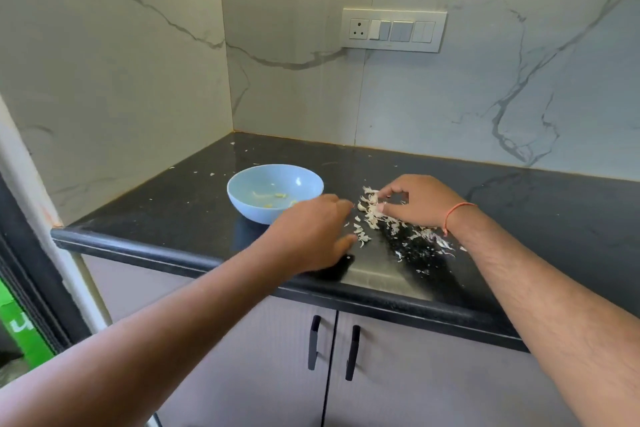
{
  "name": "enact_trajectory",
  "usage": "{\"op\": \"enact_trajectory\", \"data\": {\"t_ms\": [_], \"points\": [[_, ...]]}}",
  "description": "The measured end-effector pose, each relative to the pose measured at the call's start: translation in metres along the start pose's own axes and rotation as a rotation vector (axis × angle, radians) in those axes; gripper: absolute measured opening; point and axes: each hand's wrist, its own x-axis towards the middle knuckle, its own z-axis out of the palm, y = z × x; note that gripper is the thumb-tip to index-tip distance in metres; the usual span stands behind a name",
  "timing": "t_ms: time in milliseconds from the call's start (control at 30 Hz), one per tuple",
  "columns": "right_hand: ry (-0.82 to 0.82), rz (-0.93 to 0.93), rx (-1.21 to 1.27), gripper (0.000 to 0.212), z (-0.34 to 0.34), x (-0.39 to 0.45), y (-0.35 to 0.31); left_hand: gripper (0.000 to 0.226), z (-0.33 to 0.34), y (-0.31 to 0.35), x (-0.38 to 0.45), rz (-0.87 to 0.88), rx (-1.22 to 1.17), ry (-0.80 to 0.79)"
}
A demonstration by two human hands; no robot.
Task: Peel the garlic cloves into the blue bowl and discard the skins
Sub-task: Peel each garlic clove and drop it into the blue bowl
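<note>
Two hands over a black counter [166, 215], right hand [420, 199] pinching garlic skins [372, 211] from the pile, left hand [311, 236] blurred, fingers loosely curled beside them, blue bowl [273, 191] just left, holding few peeled bits.

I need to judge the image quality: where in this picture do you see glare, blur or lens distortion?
Head view: glare on the glossy black stone countertop near its front edge; the left hand is motion-blurred, while the right hand over the pale papery garlic skins is sharper; wide-angle distortion bends the countertop edge and walls; the round light-blue bowl is evenly lit.
</note>
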Motion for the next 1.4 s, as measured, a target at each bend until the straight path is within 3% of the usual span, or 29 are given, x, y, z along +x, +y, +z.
{"op": "enact_trajectory", "data": {"t_ms": [100, 233, 400, 500, 667, 800, 967, 1200, 1400], "points": [[-0.039, -0.052, 0.034, 0.029, 0.003, -0.011, 0.022, 0.046, 0.019, 0.011, 0.013, -0.021, 0.089, -0.053], [0.093, -0.075, 0.214, 0.009, 0.017, -0.016, 0.036, 0.032, 0.031, 0.011, 0.035, -0.024, 0.03, -0.006], [0.206, -0.035, 0.364, 0.004, 0.027, -0.015, 0.043, 0.023, 0.036, 0.009, 0.06, -0.026, -0.02, 0.061], [0.261, -0.027, 0.493, 0.005, 0.023, -0.016, 0.046, 0.023, 0.038, 0.01, 0.08, -0.041, -0.078, 0.117], [0.381, 0.009, 0.692, 0.005, 0.02, -0.013, 0.057, 0.036, 0.049, 0.011, 0.109, 0.016, -0.129, 0.017], [0.358, 0.003, 0.625, 0.015, 0.023, -0.01, 0.06, 0.024, 0.07, 0.006, 0.113, 0.021, -0.199, 0.066], [0.311, -0.015, 0.377, 0.003, 0.022, -0.008, 0.058, 0.018, 0.076, -0.001, 0.115, 0.02, -0.248, 0.103], [0.118, -0.12, 0.266, 0.01, 0.017, -0.013, 0.056, 0.014, 0.074, -0.003, 0.117, 0.018, -0.291, 0.125], [0.137, -0.121, 0.263, 0.002, 0.023, -0.013, 0.054, 0.016, 0.077, -0.004, 0.114, 0.035, -0.336, 0.191]]}}
